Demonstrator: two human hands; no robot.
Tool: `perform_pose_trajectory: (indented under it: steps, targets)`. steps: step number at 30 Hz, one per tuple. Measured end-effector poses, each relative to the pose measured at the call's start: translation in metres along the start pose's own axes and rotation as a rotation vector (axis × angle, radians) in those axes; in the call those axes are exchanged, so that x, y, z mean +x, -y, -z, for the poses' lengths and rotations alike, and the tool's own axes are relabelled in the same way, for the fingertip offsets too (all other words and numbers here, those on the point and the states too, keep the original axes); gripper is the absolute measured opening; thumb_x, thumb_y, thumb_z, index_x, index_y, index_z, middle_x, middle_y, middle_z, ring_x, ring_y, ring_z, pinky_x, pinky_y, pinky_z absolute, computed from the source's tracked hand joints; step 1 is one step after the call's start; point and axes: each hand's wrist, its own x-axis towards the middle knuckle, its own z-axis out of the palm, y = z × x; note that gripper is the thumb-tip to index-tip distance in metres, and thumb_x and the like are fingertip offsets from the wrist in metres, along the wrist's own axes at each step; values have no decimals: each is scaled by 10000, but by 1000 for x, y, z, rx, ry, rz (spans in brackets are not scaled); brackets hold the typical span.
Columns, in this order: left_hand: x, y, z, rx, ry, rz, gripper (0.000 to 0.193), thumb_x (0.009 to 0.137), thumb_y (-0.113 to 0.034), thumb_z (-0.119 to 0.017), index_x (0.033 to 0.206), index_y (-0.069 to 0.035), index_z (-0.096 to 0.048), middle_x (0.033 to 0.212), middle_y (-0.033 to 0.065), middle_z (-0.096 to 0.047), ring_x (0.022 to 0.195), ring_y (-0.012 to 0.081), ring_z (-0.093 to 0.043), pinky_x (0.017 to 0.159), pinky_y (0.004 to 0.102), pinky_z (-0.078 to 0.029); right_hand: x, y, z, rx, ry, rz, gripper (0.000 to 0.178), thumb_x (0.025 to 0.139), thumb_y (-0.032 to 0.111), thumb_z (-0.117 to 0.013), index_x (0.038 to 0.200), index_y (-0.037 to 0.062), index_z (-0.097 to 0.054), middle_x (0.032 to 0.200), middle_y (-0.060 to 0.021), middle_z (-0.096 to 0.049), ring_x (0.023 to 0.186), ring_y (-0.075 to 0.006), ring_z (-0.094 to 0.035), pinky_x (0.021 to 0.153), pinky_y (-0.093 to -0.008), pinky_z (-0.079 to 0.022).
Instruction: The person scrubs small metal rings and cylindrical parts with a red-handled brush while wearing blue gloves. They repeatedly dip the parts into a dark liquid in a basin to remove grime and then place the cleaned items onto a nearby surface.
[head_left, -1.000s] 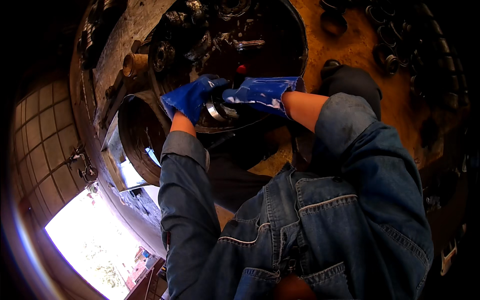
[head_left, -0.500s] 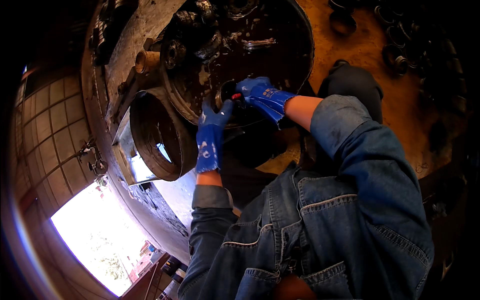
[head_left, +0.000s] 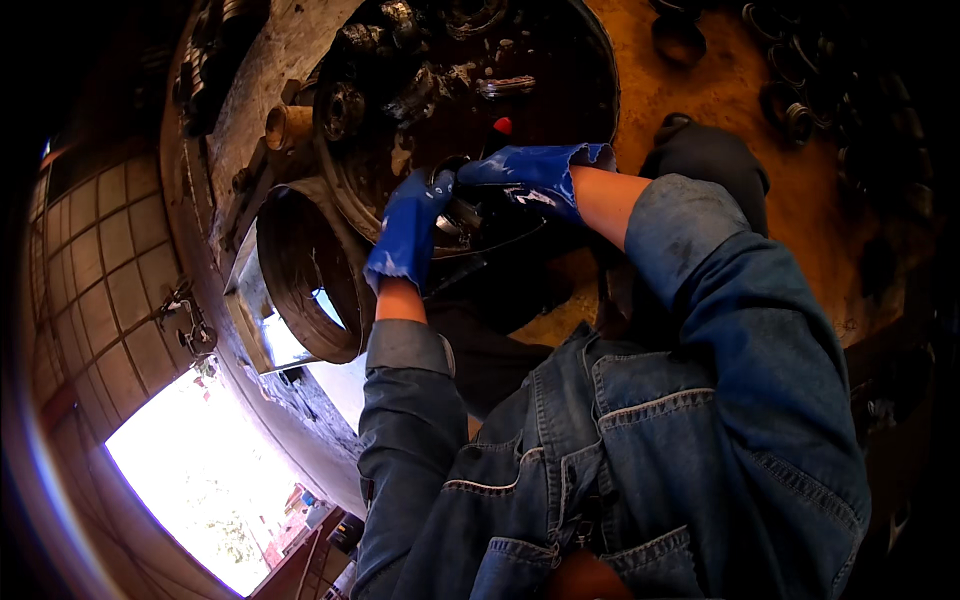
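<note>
Both my hands wear blue rubber gloves and work close together over the near edge of a large round dark basin (head_left: 612, 75). My left hand (head_left: 412, 215) is closed on a shiny metal ring (head_left: 455, 218), which is partly covered by the gloves. My right hand (head_left: 520, 178) presses against the ring from the right, its fingers curled and mostly hidden. From behind the right glove sticks up a dark tool with a red end (head_left: 502, 126); its working end cannot be seen.
Greasy round metal parts (head_left: 343, 110) crowd the basin's left side, and a flat metal piece (head_left: 506, 87) lies farther in. A big open metal cylinder (head_left: 310, 275) stands left of my left arm. Rings (head_left: 678, 40) rest on the brown floor at right.
The red end has risen away from the ring and now points up behind the right glove. My right hand has turned and shifted left; the left hand has moved slightly left, its wrist bent.
</note>
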Motion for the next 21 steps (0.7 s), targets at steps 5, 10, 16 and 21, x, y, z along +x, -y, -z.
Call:
perform_pose_trajectory:
  steps: [5,10,16,21]
  targets:
    - [43,19,0,-138,410,37,536,926,-325,-741,1308,41,-656,1139,152,-730,1001,227,-683,864,336,-532,-7,21,-10,-709,-124,-67,487,961,520,-587,1034,70,-758,939,-95,-736,814,-235,-667,772,-366,-493]
    - [82,67,-12,39,421,76,403,900,-230,-758,1239,-17,-709,1034,136,-748,902,222,-700,752,314,-548,-2,6,-8,-862,-117,162,396,927,406,-573,1017,63,-747,860,-141,-725,783,-293,-674,740,-394,-501]
    - [66,36,0,154,414,39,471,912,-335,-689,1254,-10,-691,1124,199,-740,998,273,-711,866,388,-542,12,2,-13,-998,-111,143,457,926,474,-570,1018,63,-747,909,-146,-745,810,-308,-697,738,-407,-513]
    - [30,-7,15,198,253,81,487,909,-342,-690,1269,-14,-688,1168,210,-731,1030,291,-704,891,398,-535,-3,4,-8,-639,-108,175,531,948,559,-534,1142,117,-755,1041,-123,-751,928,-283,-688,877,-386,-498]
